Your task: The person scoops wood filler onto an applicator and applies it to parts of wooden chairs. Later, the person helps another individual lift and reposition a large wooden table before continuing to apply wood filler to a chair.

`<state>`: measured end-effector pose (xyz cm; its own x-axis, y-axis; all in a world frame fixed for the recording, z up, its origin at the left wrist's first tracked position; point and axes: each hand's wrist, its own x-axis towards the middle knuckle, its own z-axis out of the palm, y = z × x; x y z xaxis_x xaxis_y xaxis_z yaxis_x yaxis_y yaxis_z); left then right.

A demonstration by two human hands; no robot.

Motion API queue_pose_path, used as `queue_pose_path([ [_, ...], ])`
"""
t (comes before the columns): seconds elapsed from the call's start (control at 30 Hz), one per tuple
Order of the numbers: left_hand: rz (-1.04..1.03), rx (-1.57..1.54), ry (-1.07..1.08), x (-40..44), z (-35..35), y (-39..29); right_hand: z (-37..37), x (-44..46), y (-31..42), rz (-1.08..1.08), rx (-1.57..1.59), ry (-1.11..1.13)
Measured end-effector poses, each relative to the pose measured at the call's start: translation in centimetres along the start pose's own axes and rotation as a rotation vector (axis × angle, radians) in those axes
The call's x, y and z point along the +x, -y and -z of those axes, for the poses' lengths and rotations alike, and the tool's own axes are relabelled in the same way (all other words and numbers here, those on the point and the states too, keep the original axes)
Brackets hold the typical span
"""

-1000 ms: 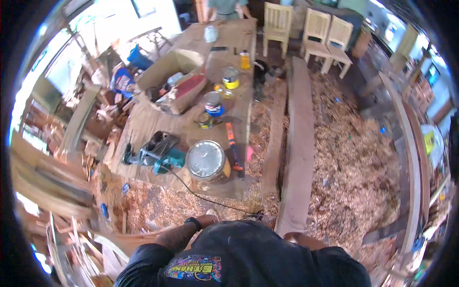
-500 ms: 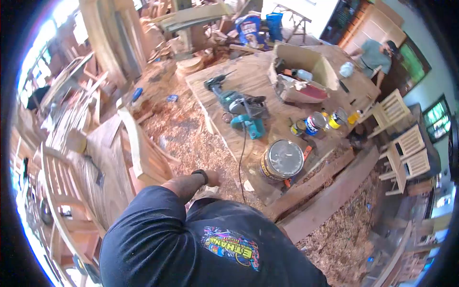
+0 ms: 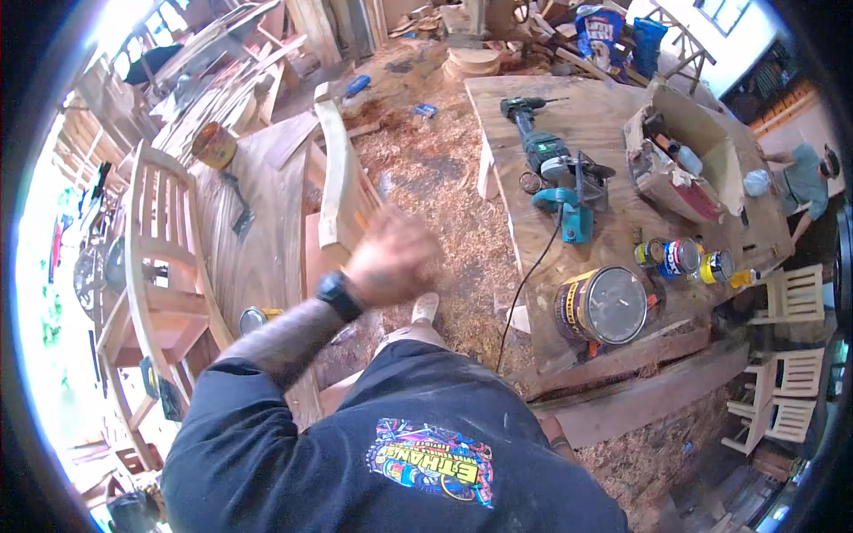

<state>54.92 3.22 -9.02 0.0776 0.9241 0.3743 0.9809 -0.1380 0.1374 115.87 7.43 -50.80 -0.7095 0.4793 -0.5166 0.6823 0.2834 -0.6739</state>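
My left hand (image 3: 398, 259), with a black watch at the wrist, is raised and smeared by motion, so I cannot tell how its fingers lie. It is beside the pale wooden chair back (image 3: 338, 191), overlapping its near end; whether it touches the wood I cannot tell. Of my right hand (image 3: 554, 428) only a small part shows past the shirt, near the plank at the workbench's front edge; its fingers are hidden. On the plywood-topped workbench (image 3: 498, 133) lie a cordless drill (image 3: 536, 138) and a teal power saw (image 3: 569, 209). A large paint can (image 3: 604, 305) stands nearer.
Smaller cans (image 3: 680, 256) and a torn box (image 3: 684, 169) stand on the workbench. At left are a slatted wooden chair (image 3: 164, 222) and a board with a rusty tin (image 3: 214, 145). Wood shavings (image 3: 444, 204) cover the floor. A person (image 3: 807, 178) bends at far right.
My view has swung left, so the workbench sits further right. My left hand has risen from low beside my body to near the chair back. Part of my right arm now shows.
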Motion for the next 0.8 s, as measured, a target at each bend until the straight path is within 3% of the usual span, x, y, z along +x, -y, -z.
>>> queue_pose_path([
  [0.03,0.069,0.128,-0.158,0.5,3.0,1.3,0.1,0.4,-1.0,0.030,0.040,-0.023],
  [0.1,0.282,0.179,-0.193,0.5,7.8,4.2,2.8,0.7,2.6,0.020,-0.070,-0.106],
  [0.17,0.418,0.164,-0.183,-0.9,7.9,5.2,4.0,2.4,2.6,-0.255,0.329,0.043],
  [0.23,0.529,0.056,-0.132,-1.8,6.4,5.6,5.4,3.7,3.1,-0.342,0.441,0.093],
  [0.3,0.503,0.144,-0.116,-2.3,4.9,3.5,8.2,3.4,9.0,-0.242,0.275,0.061],
  [0.33,0.438,0.232,-0.244,-3.1,3.6,4.3,9.2,3.9,10.9,-0.200,0.194,0.046],
  [0.5,0.406,0.329,-0.257,-1.5,2.4,6.6,5.8,9.6,3.4,-0.129,-0.146,0.011],
  [0.57,0.374,0.186,-0.249,0.1,1.8,8.8,4.8,13.3,-1.3,0.103,-0.675,0.167],
  [0.63,0.355,0.190,-0.132,2.9,1.3,10.4,5.3,13.0,-0.7,0.321,-0.781,0.210],
  [0.8,0.392,0.167,0.041,8.4,1.6,13.8,6.6,8.6,2.7,-0.032,-0.295,0.160],
])
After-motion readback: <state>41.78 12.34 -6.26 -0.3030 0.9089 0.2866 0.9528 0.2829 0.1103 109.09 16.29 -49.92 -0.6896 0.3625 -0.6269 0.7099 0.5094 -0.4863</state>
